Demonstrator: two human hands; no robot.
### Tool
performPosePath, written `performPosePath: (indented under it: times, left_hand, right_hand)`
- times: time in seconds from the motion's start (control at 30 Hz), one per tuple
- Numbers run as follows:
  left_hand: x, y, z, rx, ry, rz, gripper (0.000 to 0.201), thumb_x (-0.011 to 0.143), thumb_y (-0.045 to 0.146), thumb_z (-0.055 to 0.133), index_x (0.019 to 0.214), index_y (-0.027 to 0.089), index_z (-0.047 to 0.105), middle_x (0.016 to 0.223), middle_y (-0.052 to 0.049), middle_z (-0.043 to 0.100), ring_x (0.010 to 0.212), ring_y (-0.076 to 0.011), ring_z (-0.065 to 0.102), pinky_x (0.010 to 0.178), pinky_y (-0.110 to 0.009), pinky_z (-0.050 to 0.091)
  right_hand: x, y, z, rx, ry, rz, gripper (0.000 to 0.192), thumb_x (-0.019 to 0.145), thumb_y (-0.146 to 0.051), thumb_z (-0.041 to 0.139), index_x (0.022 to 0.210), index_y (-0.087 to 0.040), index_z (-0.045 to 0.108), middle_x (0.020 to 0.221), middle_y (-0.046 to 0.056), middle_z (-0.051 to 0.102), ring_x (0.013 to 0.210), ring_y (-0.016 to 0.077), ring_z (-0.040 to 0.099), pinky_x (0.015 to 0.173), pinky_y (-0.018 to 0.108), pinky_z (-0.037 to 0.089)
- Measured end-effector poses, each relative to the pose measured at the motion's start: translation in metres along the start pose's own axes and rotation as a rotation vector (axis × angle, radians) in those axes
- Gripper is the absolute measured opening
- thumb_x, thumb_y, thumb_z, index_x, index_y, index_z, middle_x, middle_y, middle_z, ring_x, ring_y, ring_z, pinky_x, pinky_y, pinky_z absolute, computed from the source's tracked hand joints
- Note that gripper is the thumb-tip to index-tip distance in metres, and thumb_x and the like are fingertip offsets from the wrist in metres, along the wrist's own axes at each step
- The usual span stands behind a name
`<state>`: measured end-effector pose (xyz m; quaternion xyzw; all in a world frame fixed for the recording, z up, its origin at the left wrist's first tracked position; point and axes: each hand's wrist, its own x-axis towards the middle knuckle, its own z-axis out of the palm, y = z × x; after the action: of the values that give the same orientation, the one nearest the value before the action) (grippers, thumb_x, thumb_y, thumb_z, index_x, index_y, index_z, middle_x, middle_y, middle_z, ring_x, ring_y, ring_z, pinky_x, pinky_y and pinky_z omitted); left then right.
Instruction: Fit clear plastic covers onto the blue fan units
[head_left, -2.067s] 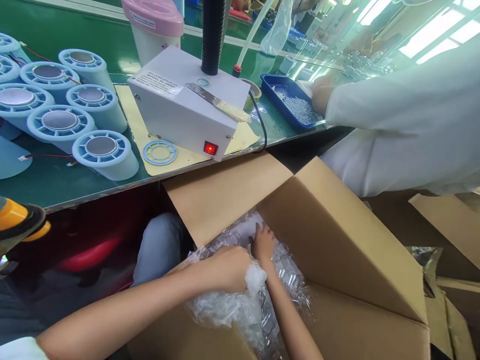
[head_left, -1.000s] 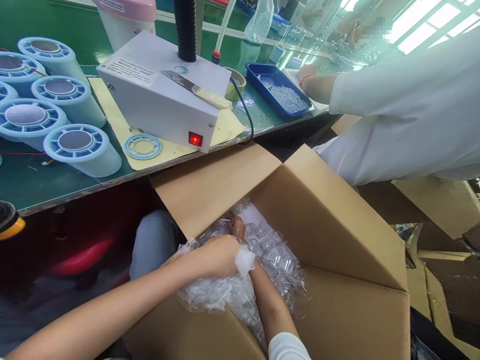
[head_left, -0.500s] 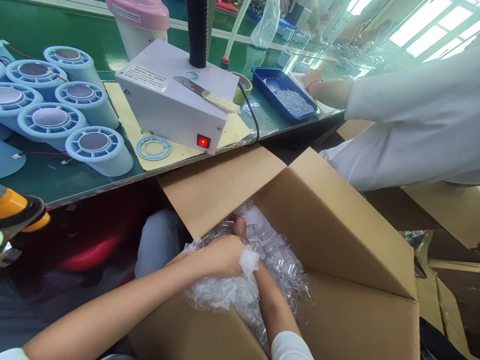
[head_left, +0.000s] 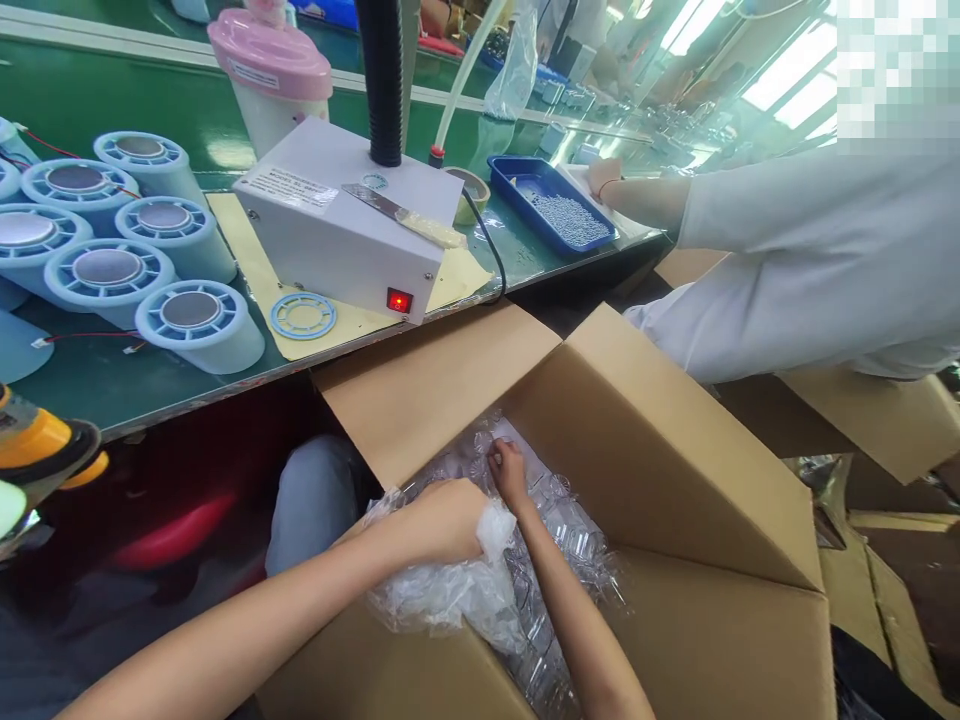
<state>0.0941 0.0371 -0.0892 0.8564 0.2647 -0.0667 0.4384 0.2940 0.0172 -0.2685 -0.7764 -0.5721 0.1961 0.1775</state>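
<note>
I am holding the left hand closed in a fist on the bag, a wad of its crumpled plastic sticking out at the thumb side. Most of the bag is bunching just under that fist.

The right hand is sitting just beyond it, inside the box, fingers bent and fairly close together. I cannot tell whether the tips are pinching a part.

The clear parts are lying heaped in the box, around the right hand and under its forearm, many overlapping. A white sheet is showing just past the fingers. The box is standing open, its flaps rising beyond and to the right of both hands.

Farther off, beyond the hands on the bench, a blue tray is holding small silver beads, and a co-worker's hand is resting just beside it. Up and left of my hands, a pink-lidded tub is standing behind the machine; I am not seeing its contents. Left of the machine, light-blue cylinders are standing clustered.
</note>
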Motion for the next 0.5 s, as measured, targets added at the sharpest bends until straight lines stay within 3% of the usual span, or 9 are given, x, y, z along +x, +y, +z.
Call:
performPosePath:
  times: [0.2, 0.3, 0.43, 0.5]
  left_hand:
    - [0.002, 0.0, 0.0, 0.008, 0.039, 0.017, 0.009, 0.065, 0.014, 0.056, 0.063, 0.016, 0.064, 0.064, -0.006, 0.066, 0.058, -0.0172, 0.055, 0.056, -0.027, 0.035]
    - [0.003, -0.001, 0.001, -0.025, 0.074, 0.017, 0.01, 0.068, 0.016, 0.055, 0.071, 0.017, 0.064, 0.069, -0.006, 0.068, 0.062, -0.0193, 0.059, 0.057, -0.027, 0.035]
    - [0.004, 0.0, -0.002, -0.098, 0.141, -0.012, 0.037, 0.069, 0.02, 0.054, 0.106, 0.019, 0.059, 0.088, -0.007, 0.07, 0.072, -0.0208, 0.061, 0.057, -0.025, 0.035]
    - [0.004, 0.001, -0.004, -0.132, 0.148, -0.006, 0.029, 0.069, 0.019, 0.053, 0.097, 0.018, 0.061, 0.086, -0.005, 0.069, 0.071, -0.0181, 0.059, 0.056, -0.023, 0.034]
  right_hand:
    - [-0.024, 0.007, -0.08, 0.045, 0.082, -0.059, 0.011, 0.081, -0.016, 0.057, 0.071, -0.018, 0.056, 0.082, 0.002, 0.063, 0.092, 0.0203, 0.057, 0.096, 0.047, 0.038]
    - [-0.038, -0.006, -0.108, 0.129, 0.084, -0.069, 0.01, 0.074, -0.014, 0.053, 0.067, -0.021, 0.049, 0.071, 0.002, 0.06, 0.078, 0.0206, 0.057, 0.086, 0.044, 0.044]
    - [-0.064, -0.046, -0.119, 0.325, -0.053, -0.14, 0.006, 0.073, -0.02, 0.052, 0.071, -0.022, 0.047, 0.069, 0.0, 0.06, 0.066, 0.0164, 0.059, 0.066, 0.03, 0.049]
    - [-0.069, -0.061, -0.115, 0.423, -0.107, -0.161, 0.007, 0.073, -0.022, 0.055, 0.072, -0.021, 0.048, 0.071, -0.001, 0.062, 0.068, 0.0155, 0.061, 0.065, 0.028, 0.05]
